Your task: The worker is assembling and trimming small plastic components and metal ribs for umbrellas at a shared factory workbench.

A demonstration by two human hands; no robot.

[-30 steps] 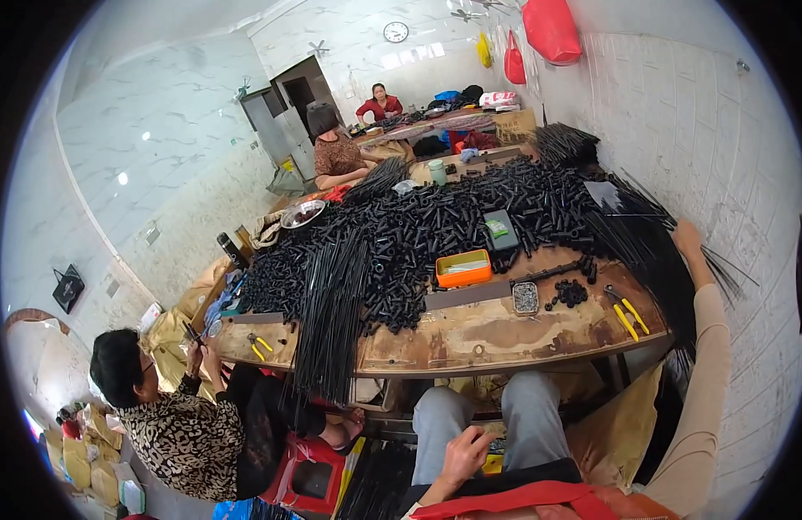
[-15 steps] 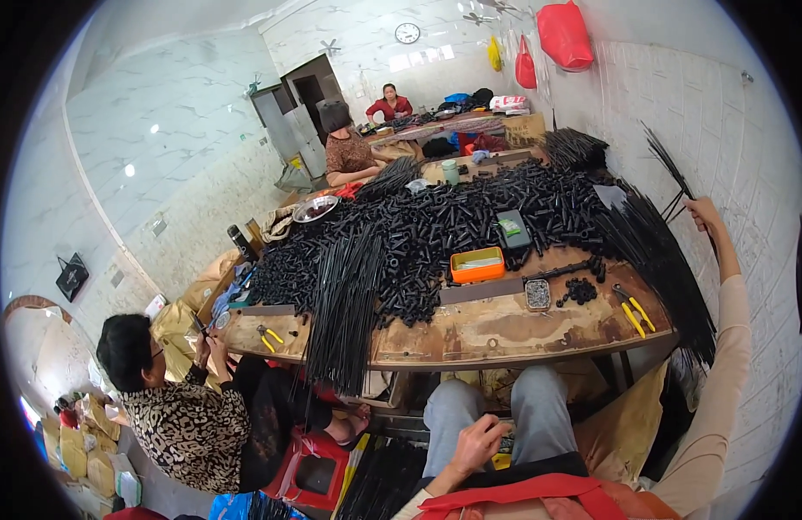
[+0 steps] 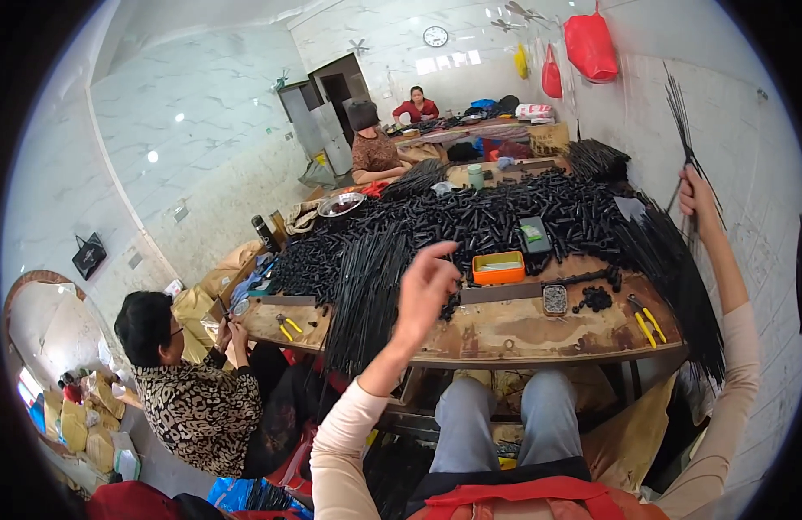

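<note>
My right hand [image 3: 697,204] is raised at the right, closed round a small bundle of thin black rods [image 3: 680,117] that points upward, fanned at the top. Below it, a large sheaf of similar black rods [image 3: 678,282] hangs over the table's right edge. My left hand [image 3: 427,290] is over the front of the table, its fingers bent and apart with nothing seen in them. Behind it lies another sheaf of black rods [image 3: 366,299], partly hidden by the hand. A heap of short black tubular parts [image 3: 505,201] covers the table's middle.
On the wooden table [image 3: 539,334] are an orange box [image 3: 498,276], a clear tub of small metal bits [image 3: 555,300] and yellow-handled pliers [image 3: 645,322]. A co-worker [image 3: 193,390] sits close at the left. The white wall [image 3: 769,173] is near my right arm.
My left hand has risen from my lap to above the table's front. My right hand has lifted the rod bundle, which now stands more upright. The view has shifted slightly.
</note>
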